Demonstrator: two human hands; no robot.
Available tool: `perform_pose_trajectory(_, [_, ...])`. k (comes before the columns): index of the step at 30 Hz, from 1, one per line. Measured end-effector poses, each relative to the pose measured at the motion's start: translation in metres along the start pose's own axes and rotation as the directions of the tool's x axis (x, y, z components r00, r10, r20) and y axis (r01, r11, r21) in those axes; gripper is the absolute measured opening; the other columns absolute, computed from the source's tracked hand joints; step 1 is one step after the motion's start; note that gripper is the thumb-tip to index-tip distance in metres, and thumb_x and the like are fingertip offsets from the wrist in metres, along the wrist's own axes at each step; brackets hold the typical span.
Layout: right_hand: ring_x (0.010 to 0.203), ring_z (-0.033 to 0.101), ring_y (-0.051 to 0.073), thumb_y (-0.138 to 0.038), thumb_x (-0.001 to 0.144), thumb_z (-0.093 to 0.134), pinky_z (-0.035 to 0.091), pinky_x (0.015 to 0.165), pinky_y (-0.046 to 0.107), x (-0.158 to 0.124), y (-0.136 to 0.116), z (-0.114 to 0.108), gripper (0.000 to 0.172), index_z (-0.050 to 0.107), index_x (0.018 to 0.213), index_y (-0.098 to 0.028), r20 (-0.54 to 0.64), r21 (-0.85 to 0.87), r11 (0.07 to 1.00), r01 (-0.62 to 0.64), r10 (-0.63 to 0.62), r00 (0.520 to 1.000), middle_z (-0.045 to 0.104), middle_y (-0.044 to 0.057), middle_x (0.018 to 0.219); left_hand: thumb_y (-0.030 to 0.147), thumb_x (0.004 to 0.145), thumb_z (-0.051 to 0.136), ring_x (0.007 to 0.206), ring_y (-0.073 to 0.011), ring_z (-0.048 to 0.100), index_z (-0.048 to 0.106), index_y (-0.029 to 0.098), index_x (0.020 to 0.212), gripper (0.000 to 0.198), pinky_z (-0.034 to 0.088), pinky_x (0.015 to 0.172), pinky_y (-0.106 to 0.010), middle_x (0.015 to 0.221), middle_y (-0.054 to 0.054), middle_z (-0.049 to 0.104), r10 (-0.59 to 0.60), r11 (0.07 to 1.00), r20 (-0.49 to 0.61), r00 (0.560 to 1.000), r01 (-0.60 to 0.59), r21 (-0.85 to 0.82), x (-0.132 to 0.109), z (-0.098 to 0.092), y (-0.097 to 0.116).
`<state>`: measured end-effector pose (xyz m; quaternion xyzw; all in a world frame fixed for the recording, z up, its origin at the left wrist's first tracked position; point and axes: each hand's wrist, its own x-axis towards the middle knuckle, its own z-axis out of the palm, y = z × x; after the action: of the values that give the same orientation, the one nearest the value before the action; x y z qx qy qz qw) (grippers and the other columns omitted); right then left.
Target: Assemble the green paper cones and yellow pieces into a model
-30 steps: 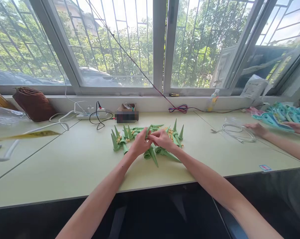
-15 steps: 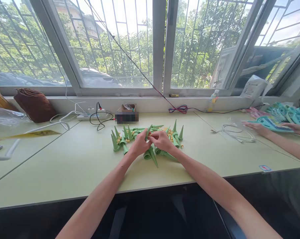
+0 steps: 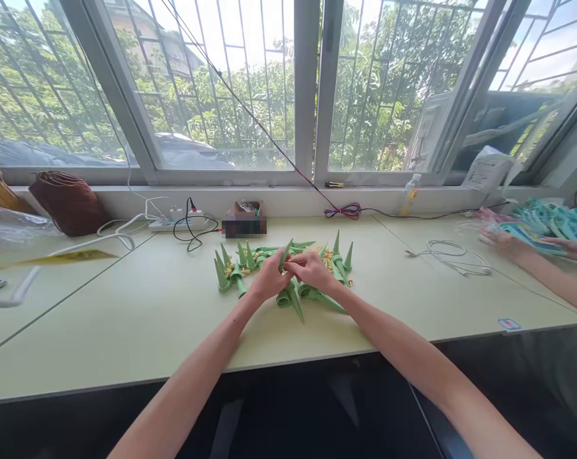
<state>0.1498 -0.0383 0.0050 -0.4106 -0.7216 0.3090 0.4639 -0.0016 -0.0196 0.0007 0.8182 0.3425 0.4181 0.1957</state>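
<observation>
A green plastic spike [image 3: 286, 252], cone-shaped, points up out of my left hand [image 3: 269, 277], whose fingers are closed round it. Against its lower end, my right hand [image 3: 312, 270] has its fingertips pinched together; whatever they grip is hidden. More green spikes lie and stand around both hands, among them an upright spike [image 3: 336, 243] on the right and a standing spike [image 3: 221, 279] on the left. Below my hands, a lying spike [image 3: 295, 301] is next to a round threaded open end [image 3: 283, 299]. Small tan pieces [image 3: 327, 256] are scattered among them.
A small box [image 3: 244, 224] stands behind the spikes. A power strip [image 3: 178, 221] with cables is at the back left. A coiled white cable [image 3: 453, 255] lies to the right. At far right, another person's hands [image 3: 505, 243] handle turquoise items [image 3: 539, 220].
My hands stay together on the spike with almost no shift. The other person's nearer hand has moved slightly right, with the turquoise item beneath it.
</observation>
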Motion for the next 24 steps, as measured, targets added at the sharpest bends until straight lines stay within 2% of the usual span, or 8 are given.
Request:
perform_pose_trajectory(3, [0.042,0.048,0.009,-0.033,0.081,0.057,0.035,0.045,0.021,-0.001,-0.003,0.001,0.031,0.063,0.056,-0.015,-0.021,0.02,0.999,-0.041,0.042,0.999,0.049,-0.003,0.043,0.019,0.073,0.058,0.06,-0.0093,0.044,0.051,0.018,0.082,0.012,0.036,0.057,-0.021,0.068,0.004,0.053,-0.033,0.997,0.013,0.999,0.034,-0.069,0.001,-0.002,0.002])
perform_pose_trajectory(6, [0.041,0.047,0.009,-0.041,0.084,0.059,0.035,0.045,0.02,-0.003,-0.006,0.001,0.037,0.063,0.058,-0.015,-0.026,0.059,0.997,-0.045,0.046,0.999,0.05,-0.002,0.043,0.024,0.073,0.063,0.061,-0.0095,0.047,0.052,0.018,0.082,0.015,0.038,0.056,-0.021,0.07,0.003,0.054,-0.123,0.969,0.065,0.99,0.134,-0.208,0.002,-0.005,0.006])
perform_pose_trajectory(9, [0.038,0.045,0.008,-0.057,0.087,0.054,0.034,0.042,0.02,-0.003,-0.011,0.001,0.053,0.062,0.056,-0.014,-0.018,0.127,0.992,-0.017,0.019,1.0,0.051,-0.001,0.043,0.036,0.076,0.067,0.053,-0.0084,0.044,0.049,0.019,0.082,0.025,0.034,0.047,-0.021,0.066,0.004,0.051,-0.238,0.864,0.193,0.952,0.299,-0.406,0.002,-0.009,0.012])
perform_pose_trajectory(11, [0.037,0.044,0.008,-0.065,0.088,0.047,0.034,0.041,0.021,-0.003,-0.013,0.002,0.063,0.06,0.052,-0.014,-0.037,0.178,0.984,-0.018,0.025,0.999,0.052,0.0,0.042,0.044,0.077,0.068,0.05,-0.0078,0.042,0.049,0.019,0.083,0.032,0.03,0.044,-0.02,0.062,0.004,0.048,-0.253,0.781,0.254,0.934,0.351,-0.516,0.002,-0.01,0.016])
perform_pose_trajectory(15, [0.037,0.046,0.008,-0.073,0.089,0.037,0.036,0.041,0.022,-0.001,-0.014,0.004,0.072,0.061,0.054,-0.014,-0.093,0.237,0.971,-0.022,0.045,0.995,0.057,0.003,0.049,0.057,0.08,0.064,0.047,-0.0058,0.038,0.049,0.019,0.083,0.042,0.024,0.042,-0.02,0.064,0.003,0.045,-0.266,0.651,0.3,0.916,0.4,-0.645,0.002,-0.011,0.019])
perform_pose_trajectory(18, [0.037,0.046,0.008,-0.074,0.089,0.033,0.036,0.041,0.022,-0.001,-0.014,0.005,0.074,0.063,0.056,-0.014,-0.134,0.225,0.974,-0.009,0.04,0.99,0.057,0.003,0.049,0.067,0.082,0.054,0.045,-0.0053,0.031,0.051,0.018,0.083,0.049,0.024,0.041,-0.021,0.065,0.002,0.046,-0.273,0.578,0.312,0.91,0.414,-0.703,0.004,-0.011,0.017])
perform_pose_trajectory(21, [0.037,0.045,0.008,-0.072,0.09,0.034,0.036,0.042,0.023,-0.001,-0.015,0.005,0.074,0.063,0.055,-0.015,-0.161,0.188,0.982,0.001,0.03,0.986,0.055,0.003,0.047,0.073,0.083,0.044,0.045,-0.0068,0.031,0.052,0.019,0.082,0.055,0.025,0.04,-0.021,0.065,0.001,0.047,-0.286,0.522,0.32,0.903,0.426,-0.739,0.005,-0.011,0.012])
perform_pose_trajectory(24, [0.04,0.046,0.009,-0.067,0.092,0.038,0.038,0.047,0.023,-0.003,-0.017,0.006,0.068,0.062,0.057,-0.015,-0.18,0.131,0.991,0.038,-0.014,0.984,0.056,0.002,0.05,0.073,0.083,0.044,0.045,-0.0068,0.033,0.051,0.018,0.079,0.055,0.024,0.039,-0.02,0.065,0.001,0.048,-0.312,0.475,0.34,0.887,0.455,-0.753,0.006,-0.011,0.009])
